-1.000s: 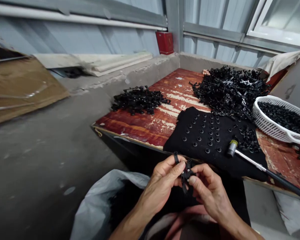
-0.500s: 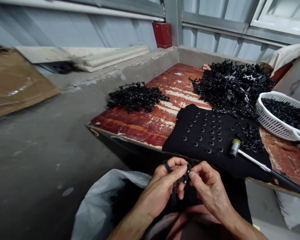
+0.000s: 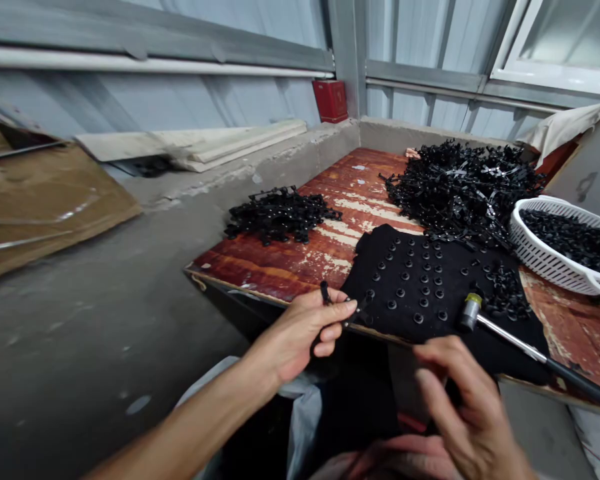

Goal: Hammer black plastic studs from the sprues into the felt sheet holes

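You're pinching a black plastic clip [image 3: 325, 292] in your left hand [image 3: 300, 327], holding your right hand [image 3: 460, 400] open and empty; rows of round black studs [image 3: 420, 287] are lining the black cloth [image 3: 375, 263], and a large heap of black plastic strips [image 3: 460, 190] is waiting.

No legible text, label, brand or number anywhere in view. Only a faint mark on the front of the red wall box [image 3: 331, 101], too small and blurred to read. Nothing readable on the steel-shafted mallet [image 3: 510, 339] or the white plastic basket [image 3: 545, 257].

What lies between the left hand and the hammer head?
In the head view, a black cloth set with rows of small black studs fills that stretch, from the left hand to the hammer head.
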`<state>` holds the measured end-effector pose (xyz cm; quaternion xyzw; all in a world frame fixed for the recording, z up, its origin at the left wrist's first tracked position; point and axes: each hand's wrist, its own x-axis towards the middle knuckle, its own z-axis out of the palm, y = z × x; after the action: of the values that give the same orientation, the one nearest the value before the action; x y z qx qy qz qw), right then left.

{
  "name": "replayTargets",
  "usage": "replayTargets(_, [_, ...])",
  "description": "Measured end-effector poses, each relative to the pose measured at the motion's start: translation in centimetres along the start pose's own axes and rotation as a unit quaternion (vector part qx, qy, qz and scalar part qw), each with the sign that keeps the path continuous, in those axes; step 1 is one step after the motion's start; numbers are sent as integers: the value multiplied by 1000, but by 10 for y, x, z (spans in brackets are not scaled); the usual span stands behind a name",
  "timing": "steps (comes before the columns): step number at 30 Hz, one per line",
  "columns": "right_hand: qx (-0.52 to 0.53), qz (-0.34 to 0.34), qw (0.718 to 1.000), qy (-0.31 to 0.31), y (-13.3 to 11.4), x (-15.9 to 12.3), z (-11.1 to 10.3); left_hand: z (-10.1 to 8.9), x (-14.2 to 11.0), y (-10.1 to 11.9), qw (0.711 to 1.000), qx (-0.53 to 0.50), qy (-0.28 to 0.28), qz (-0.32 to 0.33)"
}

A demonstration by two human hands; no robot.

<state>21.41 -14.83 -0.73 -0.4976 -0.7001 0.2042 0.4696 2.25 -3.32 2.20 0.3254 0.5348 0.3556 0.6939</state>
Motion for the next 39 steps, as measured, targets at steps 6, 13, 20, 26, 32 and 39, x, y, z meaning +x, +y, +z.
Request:
replayTargets(6, [-362, -51, 927, 76, 25, -22, -79, -4, 22, 22, 999, 50, 1, -19])
replayTargets(13, [-506, 14, 862, 31, 55, -32, -100, -3, 26, 28, 996, 68, 0, -51])
replayTargets(20, [-478, 37, 878, 11, 72, -37, -104, -5, 33, 31, 994, 85, -14, -74])
replayTargets(26, [-469, 37, 882, 12, 74, -40, -104, -2, 30, 33, 993, 91, -9, -73])
replayTargets(32, [-473, 17, 881, 13, 74, -38, -103, 0, 29, 34, 992, 97, -13, -77])
replayTargets(39, [-469, 2, 883, 13, 71, -37, -104, -1, 31, 34, 992, 102, -13, -72])
